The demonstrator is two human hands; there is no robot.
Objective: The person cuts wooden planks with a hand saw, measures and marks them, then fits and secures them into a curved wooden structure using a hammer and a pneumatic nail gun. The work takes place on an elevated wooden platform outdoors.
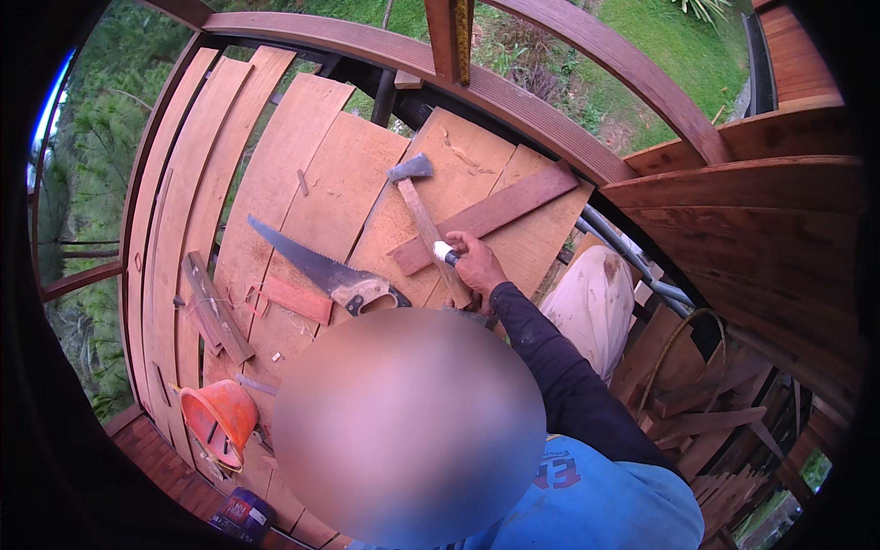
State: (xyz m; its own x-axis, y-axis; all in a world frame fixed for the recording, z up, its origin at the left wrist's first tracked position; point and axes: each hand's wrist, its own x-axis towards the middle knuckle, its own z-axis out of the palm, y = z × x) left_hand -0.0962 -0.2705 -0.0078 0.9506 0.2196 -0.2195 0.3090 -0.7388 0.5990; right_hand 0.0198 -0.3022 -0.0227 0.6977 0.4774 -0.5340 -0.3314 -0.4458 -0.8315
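Note:
My right hand [481, 268], at the end of a dark sleeve, is closed with its fingertips on a small white-and-black object [443, 250]; its kind I cannot make out. This object lies over the wooden handle of an axe [423, 209], whose grey head points away from me. Under the axe, a dark reddish board [513, 213] lies aslant on pale planks. To the left, a handsaw [307, 261] rests flat, its grip toward me. Near it is a short reddish wood block [297, 300]. A large blurred patch hides the near middle; my left hand does not show.
Wood offcuts [218, 307] lie on the left planks, which have gaps between them. An orange bucket [223, 414] and a dark paint can [243, 515] stand near left. A wooden rail [550, 119] borders the far side. Loose timber [710, 417] is piled at right.

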